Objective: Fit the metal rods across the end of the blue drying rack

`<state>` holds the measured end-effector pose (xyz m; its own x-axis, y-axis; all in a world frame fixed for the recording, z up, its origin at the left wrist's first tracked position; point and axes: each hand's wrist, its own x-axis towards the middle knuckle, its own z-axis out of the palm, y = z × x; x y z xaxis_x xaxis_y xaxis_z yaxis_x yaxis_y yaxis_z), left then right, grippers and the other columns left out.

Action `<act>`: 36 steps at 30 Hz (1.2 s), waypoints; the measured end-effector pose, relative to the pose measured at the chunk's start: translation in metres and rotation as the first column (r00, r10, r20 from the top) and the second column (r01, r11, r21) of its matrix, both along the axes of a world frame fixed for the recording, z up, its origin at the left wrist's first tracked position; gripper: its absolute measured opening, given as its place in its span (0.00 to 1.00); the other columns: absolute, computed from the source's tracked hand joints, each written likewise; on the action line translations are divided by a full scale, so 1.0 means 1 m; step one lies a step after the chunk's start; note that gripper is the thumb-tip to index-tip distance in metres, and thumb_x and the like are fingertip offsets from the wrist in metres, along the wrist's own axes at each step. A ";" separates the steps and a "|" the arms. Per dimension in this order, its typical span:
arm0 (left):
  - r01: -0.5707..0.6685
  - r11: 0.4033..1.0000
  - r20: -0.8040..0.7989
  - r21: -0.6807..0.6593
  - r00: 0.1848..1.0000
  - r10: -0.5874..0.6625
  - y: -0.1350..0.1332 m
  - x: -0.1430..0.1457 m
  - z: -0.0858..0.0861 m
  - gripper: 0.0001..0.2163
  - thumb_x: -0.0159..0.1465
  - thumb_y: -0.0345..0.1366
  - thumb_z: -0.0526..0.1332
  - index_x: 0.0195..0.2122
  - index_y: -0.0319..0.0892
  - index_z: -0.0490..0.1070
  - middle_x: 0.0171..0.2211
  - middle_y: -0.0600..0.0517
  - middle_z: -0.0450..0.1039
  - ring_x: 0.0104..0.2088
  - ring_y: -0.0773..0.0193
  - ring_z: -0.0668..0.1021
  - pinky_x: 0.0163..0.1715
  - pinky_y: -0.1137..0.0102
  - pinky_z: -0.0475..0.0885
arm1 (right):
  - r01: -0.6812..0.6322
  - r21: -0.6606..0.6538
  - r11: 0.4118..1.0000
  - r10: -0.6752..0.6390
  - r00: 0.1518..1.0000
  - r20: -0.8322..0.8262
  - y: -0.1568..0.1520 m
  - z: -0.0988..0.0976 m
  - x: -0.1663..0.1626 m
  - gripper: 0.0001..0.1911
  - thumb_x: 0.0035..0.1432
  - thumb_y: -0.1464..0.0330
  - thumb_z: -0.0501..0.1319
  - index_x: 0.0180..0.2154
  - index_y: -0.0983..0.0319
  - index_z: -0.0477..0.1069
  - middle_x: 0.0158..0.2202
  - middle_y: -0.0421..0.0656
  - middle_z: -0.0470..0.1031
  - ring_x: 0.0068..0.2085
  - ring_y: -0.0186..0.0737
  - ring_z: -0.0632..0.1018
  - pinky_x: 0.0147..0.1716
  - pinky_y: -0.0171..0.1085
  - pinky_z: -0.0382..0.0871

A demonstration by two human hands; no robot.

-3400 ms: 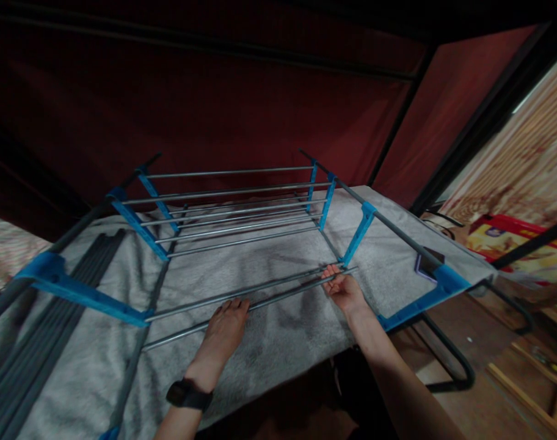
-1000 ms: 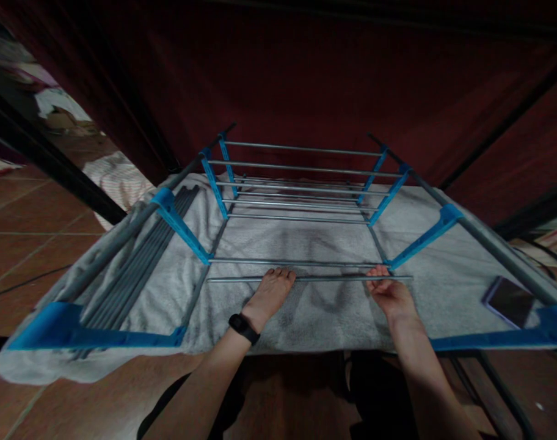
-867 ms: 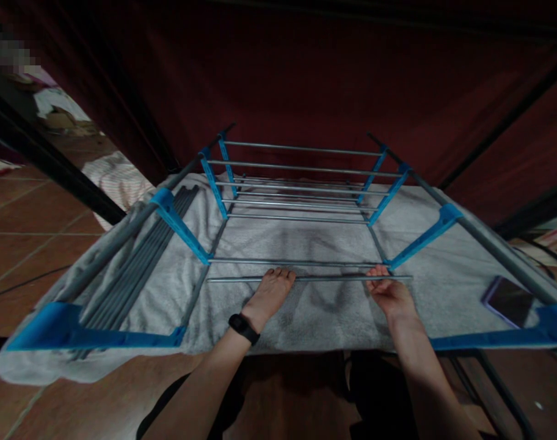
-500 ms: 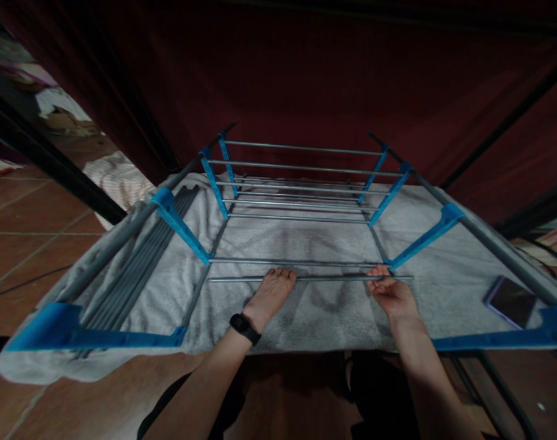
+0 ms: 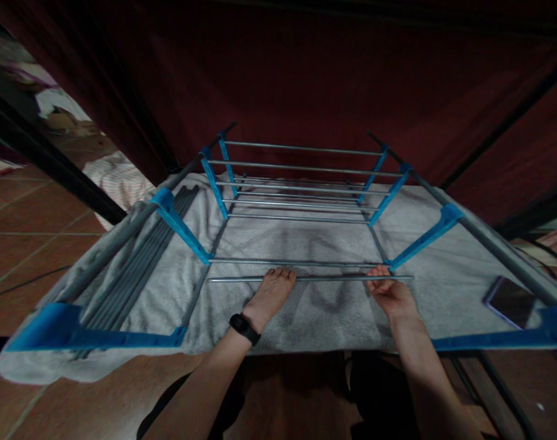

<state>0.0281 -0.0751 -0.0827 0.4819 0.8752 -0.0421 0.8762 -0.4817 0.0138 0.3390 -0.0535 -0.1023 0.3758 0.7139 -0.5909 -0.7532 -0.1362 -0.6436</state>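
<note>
A loose grey metal rod (image 5: pixel 331 278) lies level across the frame, just on my side of a fitted crossbar (image 5: pixel 242 261). My left hand (image 5: pixel 272 294), with a black band on its wrist, has its fingers wrapped over the rod left of its middle. Close to the rod's right end, my right hand (image 5: pixel 392 294) holds it palm up, fingers curled under it. The rack has grey side tubes (image 5: pixel 493 244) joined by blue plastic brackets (image 5: pixel 182 226). Several rods span the brackets at the far end. Beside my right fingertips is the foot of a blue bracket (image 5: pixel 420 243).
Several loose grey rods (image 5: pixel 138 263) lie in a bundle at the left on the grey towel (image 5: pixel 301 318). A phone (image 5: pixel 510 301) rests on the right. Behind the rack hangs a dark red curtain (image 5: pixel 301 79). Dark slanted posts (image 5: pixel 54 159) flank the surface.
</note>
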 end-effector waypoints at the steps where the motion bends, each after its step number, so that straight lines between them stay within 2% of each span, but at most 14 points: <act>1: 0.000 1.000 -0.003 0.000 1.000 0.000 0.000 0.000 0.000 0.16 0.68 0.21 0.49 0.51 0.38 0.72 0.46 0.42 0.78 0.49 0.54 0.79 0.51 0.59 0.71 | -0.002 0.000 1.000 0.002 1.000 -0.003 0.000 0.001 0.000 0.30 0.40 0.91 0.46 0.37 0.59 0.71 0.33 0.33 0.78 0.31 0.28 0.81 0.33 0.29 0.80; 8: 0.004 1.000 0.024 0.029 1.000 -0.004 0.000 -0.003 -0.008 0.18 0.67 0.20 0.49 0.51 0.39 0.72 0.47 0.43 0.78 0.50 0.55 0.78 0.53 0.59 0.70 | 0.018 -0.036 0.999 -0.020 0.999 -0.041 -0.001 0.008 -0.004 0.28 0.40 0.91 0.47 0.37 0.60 0.70 0.33 0.34 0.77 0.29 0.28 0.80 0.32 0.29 0.79; 15: 0.017 0.998 0.021 0.060 1.000 -0.018 0.005 -0.006 -0.017 0.17 0.67 0.20 0.49 0.50 0.39 0.72 0.47 0.43 0.79 0.49 0.54 0.79 0.51 0.60 0.71 | 0.028 -0.020 0.999 -0.030 0.995 -0.097 -0.002 0.007 -0.004 0.21 0.42 0.89 0.50 0.31 0.59 0.64 0.33 0.37 0.78 0.32 0.31 0.81 0.35 0.31 0.80; 22: 0.028 0.996 0.015 0.083 0.999 -0.029 0.007 -0.008 -0.022 0.18 0.66 0.19 0.48 0.50 0.39 0.73 0.45 0.43 0.79 0.49 0.54 0.79 0.51 0.60 0.72 | 0.013 -0.036 0.999 -0.016 0.997 -0.082 0.000 0.007 -0.004 0.21 0.42 0.89 0.50 0.30 0.59 0.62 0.33 0.37 0.78 0.31 0.31 0.82 0.33 0.31 0.80; 27: 0.035 0.996 0.011 0.077 0.999 -0.036 0.007 -0.008 -0.023 0.19 0.66 0.19 0.49 0.51 0.38 0.73 0.48 0.41 0.78 0.51 0.52 0.79 0.52 0.58 0.72 | 0.012 -0.040 0.999 -0.016 0.995 -0.094 0.000 0.008 -0.005 0.21 0.43 0.90 0.49 0.31 0.59 0.62 0.34 0.39 0.79 0.33 0.32 0.82 0.34 0.31 0.80; 36: 0.029 0.997 0.020 0.065 0.999 -0.030 0.008 -0.008 -0.021 0.18 0.67 0.21 0.49 0.51 0.39 0.73 0.48 0.40 0.79 0.51 0.52 0.79 0.52 0.57 0.72 | -0.019 0.029 0.999 0.021 0.998 -0.061 -0.001 0.003 -0.003 0.19 0.43 0.88 0.52 0.29 0.59 0.63 0.25 0.32 0.74 0.27 0.31 0.81 0.32 0.31 0.80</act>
